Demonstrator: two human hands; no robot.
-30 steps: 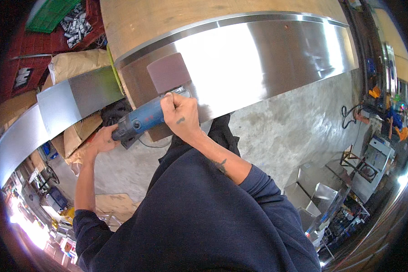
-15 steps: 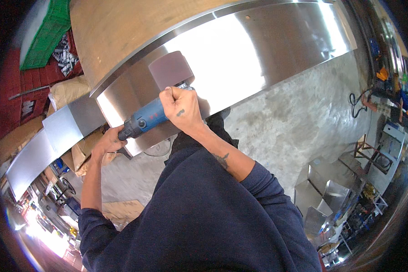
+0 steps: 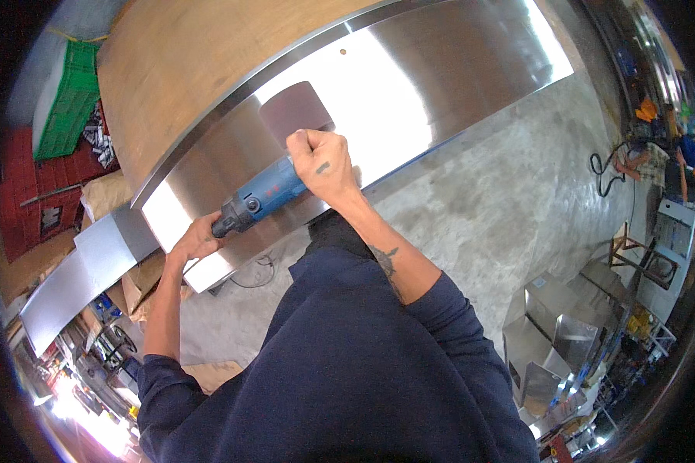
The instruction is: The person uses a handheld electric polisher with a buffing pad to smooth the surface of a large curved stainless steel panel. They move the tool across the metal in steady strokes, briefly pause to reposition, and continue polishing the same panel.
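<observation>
A blue and black power sander (image 3: 267,193) with a wide reddish-brown abrasive drum (image 3: 295,108) lies over a shiny stainless steel sheet (image 3: 479,65). My left hand (image 3: 199,238) is wrapped round the black rear end of the tool. Up near the drum, my right hand (image 3: 323,167) closes in a fist over the front of the sander; the grip beneath it is hidden. The drum is over the sheet's brushed face, and its contact with the metal cannot be made out.
A wooden board (image 3: 170,69) lies beyond the sheet. At left are a green crate (image 3: 68,104), a red crate (image 3: 23,193) and narrower metal sheets (image 3: 104,247). Bent steel pieces (image 3: 544,309) stand on the concrete floor at lower right. Another person (image 3: 642,163) is at far right.
Both hands and the sander have shifted slightly rightward across the sheet. My view has also turned a little, so the sheet and the surroundings sit differently.
</observation>
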